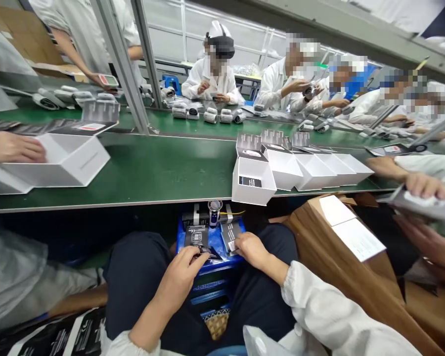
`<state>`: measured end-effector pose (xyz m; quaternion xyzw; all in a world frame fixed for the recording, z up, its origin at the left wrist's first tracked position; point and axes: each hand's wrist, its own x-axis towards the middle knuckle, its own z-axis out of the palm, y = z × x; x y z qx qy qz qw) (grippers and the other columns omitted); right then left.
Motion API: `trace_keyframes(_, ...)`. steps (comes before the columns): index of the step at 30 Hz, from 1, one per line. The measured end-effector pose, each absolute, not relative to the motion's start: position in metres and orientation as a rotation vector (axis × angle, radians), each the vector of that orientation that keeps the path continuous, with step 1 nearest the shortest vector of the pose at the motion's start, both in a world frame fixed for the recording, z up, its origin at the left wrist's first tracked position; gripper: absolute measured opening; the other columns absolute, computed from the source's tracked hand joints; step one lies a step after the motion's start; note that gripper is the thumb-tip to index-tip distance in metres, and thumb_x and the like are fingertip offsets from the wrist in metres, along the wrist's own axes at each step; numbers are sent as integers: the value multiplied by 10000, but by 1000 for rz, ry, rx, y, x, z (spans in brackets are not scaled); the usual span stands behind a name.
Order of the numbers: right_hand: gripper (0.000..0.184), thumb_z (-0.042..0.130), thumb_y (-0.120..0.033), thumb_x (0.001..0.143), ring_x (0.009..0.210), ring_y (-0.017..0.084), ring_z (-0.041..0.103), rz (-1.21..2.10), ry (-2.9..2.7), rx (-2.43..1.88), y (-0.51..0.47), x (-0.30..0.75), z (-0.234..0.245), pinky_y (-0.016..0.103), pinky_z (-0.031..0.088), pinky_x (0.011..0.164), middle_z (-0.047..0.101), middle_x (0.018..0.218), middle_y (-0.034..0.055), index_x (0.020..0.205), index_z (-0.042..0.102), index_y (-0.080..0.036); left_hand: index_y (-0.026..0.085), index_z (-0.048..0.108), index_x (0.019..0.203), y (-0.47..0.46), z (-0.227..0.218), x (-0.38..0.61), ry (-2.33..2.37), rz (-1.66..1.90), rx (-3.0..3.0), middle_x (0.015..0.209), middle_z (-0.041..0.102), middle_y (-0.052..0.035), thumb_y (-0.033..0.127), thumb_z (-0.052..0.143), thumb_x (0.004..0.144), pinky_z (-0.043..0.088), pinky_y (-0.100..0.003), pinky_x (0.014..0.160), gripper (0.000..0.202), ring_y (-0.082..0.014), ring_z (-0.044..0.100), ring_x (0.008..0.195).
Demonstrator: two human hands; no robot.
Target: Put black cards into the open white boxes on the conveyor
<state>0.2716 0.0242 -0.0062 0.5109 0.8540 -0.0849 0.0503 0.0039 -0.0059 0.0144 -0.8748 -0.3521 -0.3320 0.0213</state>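
Between my knees stands a blue plastic stool point(215, 267) bearing printed black leaflets. My left hand point(181, 272) is closed on a dark leaflet point(212, 253), its thumb and fingers pinching the edge, next to a left stack of black leaflets point(196, 235). My right hand point(252, 250) has curled fingers pinching the edge of a black leaflet with white print point(230, 236) at the stool's right side. A small round-topped can point(215, 212) and banded black bundles lie behind the leaflets.
Open white boxes point(254, 185) line the green conveyor point(163, 170) ahead, with another white box point(77, 160) and a co-worker's hand point(18, 148) at left. A brown carton point(319, 257) stands at my right, beside a co-worker's hands holding a grey box point(426, 205). Several people work across the line.
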Motion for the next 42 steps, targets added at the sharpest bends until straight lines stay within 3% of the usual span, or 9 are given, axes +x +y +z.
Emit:
trace_keyframes(8, 285, 380, -287, 1055, 882, 159, 686, -369, 3080, 1823, -31, 279, 101, 242, 516, 771, 725, 1002, 35, 1161, 635, -217, 230, 512, 1298, 10, 81, 72, -754, -1416, -2763, 997, 647, -59, 45, 463, 930, 549, -282, 821, 414, -161, 622, 932)
trace_keyframes(15, 322, 377, -156, 1017, 1060, 230, 639, 1098, 2914, 2360, 45, 377, 172, 365, 478, 946, 698, 1130, 107, 1214, 629, -192, 227, 412, 1412, 79, 140, 167, -913, -1114, -2531, 1366, 525, -185, 194, 573, 902, 423, -545, 1031, 535, -341, 501, 1274)
trace_keyframes(22, 302, 406, -240, 1044, 1162, 231, 561, 313, 2883, 1821, 155, 359, 151, 492, 350, 1074, 654, 1206, 102, 1301, 561, -208, 136, 384, 1472, 140, 140, 148, -1222, -535, -2411, 889, 706, -125, 219, 401, 957, 379, -581, 982, 522, -300, 649, 904)
trace_keyframes(25, 527, 421, -548, 1012, 1344, 320, 389, 270, 2899, 1860, 157, 333, 158, 673, 216, 1094, 491, 1435, 140, 1433, 431, -231, 129, 421, 1444, 146, 143, 138, -1228, -496, -2351, 947, 703, -153, 243, 374, 959, 252, -713, 1018, 500, -331, 636, 938)
trace_keyframes(28, 549, 401, -638, 981, 1398, 308, 319, 309, 3025, 1633, 149, 352, 171, 653, 163, 1123, 440, 1492, 84, 1394, 486, -287, 145, 509, 1361, 149, 142, 140, -1202, -490, -2385, 1018, 691, -173, 294, 370, 959, 205, -767, 1002, 451, -354, 622, 974)
trace_keyframes(33, 447, 454, -440, 1013, 1354, 297, 394, 581, 2486, 2466, 133, 492, 178, 565, 203, 1127, 469, 1460, 147, 1412, 496, -243, 83, 600, 1146, 156, 139, 156, -1243, -478, -2353, 898, 687, -178, 410, 332, 968, 405, -603, 902, 459, -335, 639, 839)
trace_keyframes(35, 475, 396, -403, 1020, 1326, 313, 424, 331, 1863, 2853, 130, 549, 177, 543, 295, 1070, 491, 1432, 162, 1465, 432, -241, 91, 616, 1020, 157, 145, 166, -1339, -420, -2331, 820, 675, -165, 444, 312, 971, 465, -482, 779, 469, -321, 647, 776)
trace_keyframes(39, 413, 335, -316, 994, 1069, 308, 593, 74, 1695, 2812, 128, 594, 168, 475, 405, 925, 679, 1064, 141, 1082, 724, -210, 128, 608, 969, 151, 159, 173, -1523, -225, -2377, 788, 677, -130, 401, 333, 973, 465, -372, 634, 387, -305, 679, 728)
trace_keyframes(42, 476, 288, -317, 986, 1039, 291, 591, -4, 1760, 2728, 119, 577, 155, 440, 412, 895, 664, 971, 126, 894, 737, -188, 138, 616, 1083, 139, 154, 141, -1524, -203, -2377, 770, 680, -107, 380, 380, 964, 468, -368, 599, 358, -298, 677, 667)
